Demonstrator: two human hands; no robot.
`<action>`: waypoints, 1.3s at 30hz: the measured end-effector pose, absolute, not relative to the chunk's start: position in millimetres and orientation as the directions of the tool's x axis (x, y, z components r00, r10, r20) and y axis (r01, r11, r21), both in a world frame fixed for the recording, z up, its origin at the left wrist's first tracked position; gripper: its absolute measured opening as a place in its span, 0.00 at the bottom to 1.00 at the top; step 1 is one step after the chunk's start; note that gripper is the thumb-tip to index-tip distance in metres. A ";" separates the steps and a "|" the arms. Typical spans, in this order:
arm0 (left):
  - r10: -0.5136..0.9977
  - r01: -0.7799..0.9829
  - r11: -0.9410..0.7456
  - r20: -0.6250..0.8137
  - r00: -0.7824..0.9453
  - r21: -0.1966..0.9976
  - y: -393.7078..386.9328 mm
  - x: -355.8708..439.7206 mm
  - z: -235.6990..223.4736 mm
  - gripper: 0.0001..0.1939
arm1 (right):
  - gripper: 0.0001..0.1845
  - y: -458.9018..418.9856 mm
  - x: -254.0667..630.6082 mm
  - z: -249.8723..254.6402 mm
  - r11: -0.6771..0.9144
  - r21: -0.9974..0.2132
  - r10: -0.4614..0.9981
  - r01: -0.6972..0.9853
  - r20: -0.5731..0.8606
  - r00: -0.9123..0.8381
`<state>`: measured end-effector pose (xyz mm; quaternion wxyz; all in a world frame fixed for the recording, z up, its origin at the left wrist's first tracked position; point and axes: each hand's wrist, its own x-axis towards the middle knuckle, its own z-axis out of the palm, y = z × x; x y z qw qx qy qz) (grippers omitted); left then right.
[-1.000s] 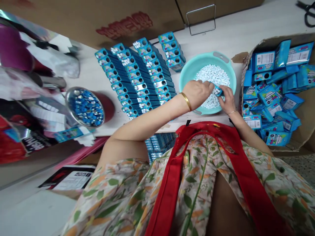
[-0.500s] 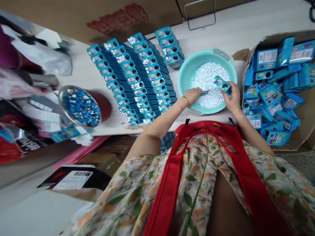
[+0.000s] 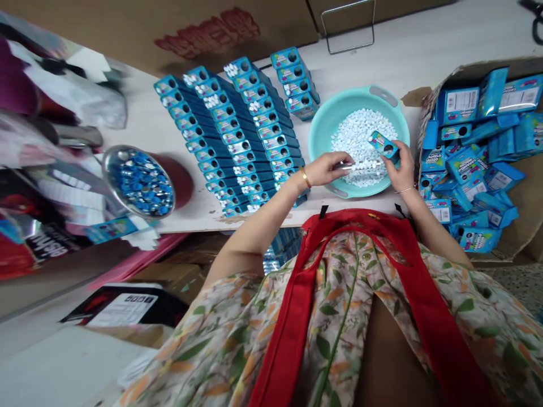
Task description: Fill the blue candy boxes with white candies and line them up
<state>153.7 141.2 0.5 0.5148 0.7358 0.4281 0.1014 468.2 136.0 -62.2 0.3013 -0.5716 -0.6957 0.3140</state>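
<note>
Over the turquoise basin my left hand grips the handle of a narrow metal scoop. White candies lie along the scoop, its tip close to my right hand. Small white candies fill the middle of the basin. Pinched in the fingers of my right hand is a small blue candy box, tilted, with a dark round hole showing on its face. The scoop's far end lies just below this box; whether they touch I cannot tell.
Rows of blue boxes stand left of the basin, some with white candies at their holes. A carton of jumbled blue boxes is at right. Farther left, a red metal-rimmed pot holds blue-silver pieces. Scissors lie top right.
Earlier both hands were together at the box. My left hand moved away left, dipped the scoop among the candies, and now holds it loaded. My right hand keeps the box, now turned face up.
</note>
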 end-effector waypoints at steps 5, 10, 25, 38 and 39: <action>0.749 0.760 -0.297 -0.353 0.561 0.578 160.1 172.4 69.3 0.15 | 0.28 127.2 457.3 -68.7 0.221 -0.780 0.960 0.585 0.066 -0.274; 0.763 0.865 -0.371 -0.419 0.492 0.338 150.8 209.0 109.1 0.14 | 0.27 120.4 445.5 -70.9 0.250 -0.799 0.946 0.547 0.081 -0.314; 0.753 0.720 -0.382 -0.257 0.606 0.580 143.8 173.6 58.2 0.16 | 0.27 86.9 472.2 6.5 0.169 -0.785 0.966 0.596 0.011 -0.260; 1.000 0.901 0.000 -0.019 0.009 0.434 180.4 57.8 16.1 0.16 | 0.27 122.2 582.4 -8.4 -0.043 -0.015 0.757 0.999 -0.653 0.023; 1.000 0.888 -0.004 -0.001 0.006 0.459 186.5 55.7 9.4 0.16 | 0.28 122.5 582.2 -10.1 -0.063 -0.057 0.775 0.996 -0.632 0.012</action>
